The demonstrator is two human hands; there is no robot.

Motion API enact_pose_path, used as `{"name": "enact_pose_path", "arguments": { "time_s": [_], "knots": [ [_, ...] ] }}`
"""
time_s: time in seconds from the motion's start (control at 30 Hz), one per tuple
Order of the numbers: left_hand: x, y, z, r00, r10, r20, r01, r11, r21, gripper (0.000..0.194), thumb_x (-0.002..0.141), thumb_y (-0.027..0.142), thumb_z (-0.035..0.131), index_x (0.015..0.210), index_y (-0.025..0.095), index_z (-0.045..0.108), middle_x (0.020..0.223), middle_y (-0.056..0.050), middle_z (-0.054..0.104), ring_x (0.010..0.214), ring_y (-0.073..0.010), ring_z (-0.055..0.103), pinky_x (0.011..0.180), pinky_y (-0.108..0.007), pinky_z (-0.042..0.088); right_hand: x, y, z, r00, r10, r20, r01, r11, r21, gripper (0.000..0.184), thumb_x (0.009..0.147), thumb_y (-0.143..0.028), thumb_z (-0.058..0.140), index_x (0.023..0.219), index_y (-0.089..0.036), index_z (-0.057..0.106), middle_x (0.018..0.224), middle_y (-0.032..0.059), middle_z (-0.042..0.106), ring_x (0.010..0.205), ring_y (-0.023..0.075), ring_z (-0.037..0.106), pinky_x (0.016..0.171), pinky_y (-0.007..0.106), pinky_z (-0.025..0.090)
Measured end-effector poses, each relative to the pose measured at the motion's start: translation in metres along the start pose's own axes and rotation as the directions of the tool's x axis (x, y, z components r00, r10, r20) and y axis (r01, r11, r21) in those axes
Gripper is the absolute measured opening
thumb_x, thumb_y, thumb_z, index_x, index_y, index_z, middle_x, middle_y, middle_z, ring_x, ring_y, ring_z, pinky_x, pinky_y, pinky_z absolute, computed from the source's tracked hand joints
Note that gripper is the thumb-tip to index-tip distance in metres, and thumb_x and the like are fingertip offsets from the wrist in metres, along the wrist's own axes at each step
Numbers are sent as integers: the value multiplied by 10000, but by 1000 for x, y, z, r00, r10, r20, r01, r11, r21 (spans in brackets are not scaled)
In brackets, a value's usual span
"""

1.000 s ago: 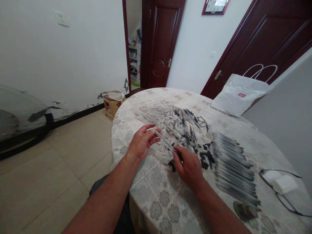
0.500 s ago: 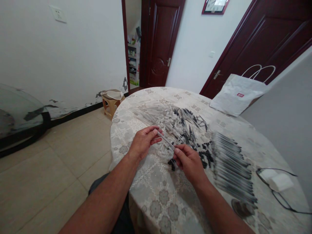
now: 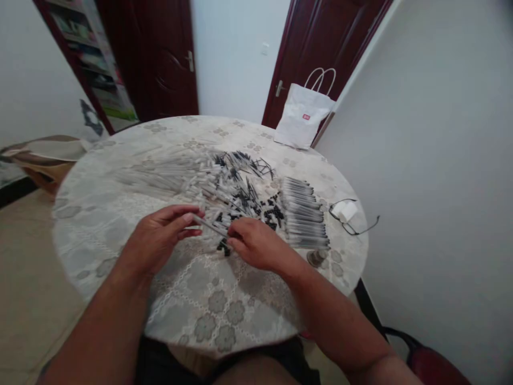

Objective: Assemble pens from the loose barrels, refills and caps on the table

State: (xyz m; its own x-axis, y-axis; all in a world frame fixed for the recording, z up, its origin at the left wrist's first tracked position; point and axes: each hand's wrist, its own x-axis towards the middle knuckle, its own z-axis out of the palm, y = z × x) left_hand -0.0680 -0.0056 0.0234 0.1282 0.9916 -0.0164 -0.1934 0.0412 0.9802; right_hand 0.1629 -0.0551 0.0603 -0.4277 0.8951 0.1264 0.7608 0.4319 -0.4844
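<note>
Both hands hold one slim pen (image 3: 208,225) just above a round table (image 3: 120,224) covered with a patterned cloth. My left hand (image 3: 160,238) pinches its left end between thumb and fingers. My right hand (image 3: 256,246) is closed on its right end, over small black caps (image 3: 272,211). Behind the hands lies a heap of pale pen barrels (image 3: 176,179) and thin black refills (image 3: 240,163). To the right a neat row of finished pens (image 3: 302,211) lies side by side.
Eyeglasses with a white folded cloth (image 3: 348,214) lie at the table's right edge. A white paper bag (image 3: 302,115) leans at the far side. A grey wall is close on the right, dark red doors stand behind, a low stool (image 3: 44,160) at left, a chair (image 3: 425,358) at lower right.
The camera has swung to the right and the picture is blurred. Both hands still hold the pen, now nearer the table's front.
</note>
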Motion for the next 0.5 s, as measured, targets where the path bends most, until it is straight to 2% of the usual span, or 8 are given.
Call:
{"name": "enact_pose_path", "arguments": {
  "time_s": [0.07, 0.17, 0.27, 0.37, 0.4, 0.5],
  "knots": [
    [0, -1, 0, 999, -25, 24, 23, 998, 66, 315, 732, 374, 833, 966, 175, 766, 1038, -106, 769, 913, -252, 737, 758, -357, 645, -17, 6, -9, 1000, 21, 6, -20, 996, -92, 79, 950, -197, 593, 926, -173, 664, 910, 55, 658, 880, 173, 583, 808, 283, 424],
    [0, -3, 2, 999, -50, 1, 50, 995, 91, 317, 731, 395, 830, 957, 183, 764, 985, -101, 775, 889, -254, 742, 736, -350, 642, -52, 28, -25, 998, 44, -41, -49, 990, -133, 107, 984, -217, 576, 980, -180, 676, 951, 66, 656, 928, 184, 588, 845, 299, 439],
    [1, -5, 3, 998, -50, -34, 54, 993, 102, 317, 736, 399, 828, 952, 177, 757, 967, -98, 776, 876, -245, 740, 741, -344, 635, -89, 65, -49, 986, 83, -146, -107, 980, -167, 122, 986, -242, 575, 1021, -191, 680, 979, 71, 664, 955, 199, 600, 884, 328, 459],
    [4, -6, 3, 998, -46, -49, 52, 992, 114, 323, 743, 393, 828, 961, 168, 749, 966, -93, 776, 894, -240, 734, 754, -342, 628, -124, 105, -75, 958, 177, -225, -233, 939, -253, 150, 966, -266, 578, 1018, -197, 700, 973, 85, 680, 940, 224, 615, 875, 361, 476],
    [5, -6, 3, 998, -48, -50, 54, 991, 123, 325, 749, 391, 825, 969, 166, 747, 969, -90, 776, 904, -240, 732, 761, -344, 625, -135, 117, -81, 949, 204, -240, -268, 922, -278, 156, 955, -266, 581, 1008, -197, 711, 968, 89, 689, 931, 227, 621, 874, 364, 479],
    [6, -7, 5, 997, -44, -68, 55, 985, 164, 301, 772, 388, 806, 974, 173, 746, 969, -70, 780, 920, -241, 727, 785, -364, 619, -163, 146, -91, 934, 304, -187, -351, 880, -320, 177, 936, -263, 590, 1014, -189, 731, 976, 98, 704, 936, 229, 633, 876, 355, 482]
  ]
}}
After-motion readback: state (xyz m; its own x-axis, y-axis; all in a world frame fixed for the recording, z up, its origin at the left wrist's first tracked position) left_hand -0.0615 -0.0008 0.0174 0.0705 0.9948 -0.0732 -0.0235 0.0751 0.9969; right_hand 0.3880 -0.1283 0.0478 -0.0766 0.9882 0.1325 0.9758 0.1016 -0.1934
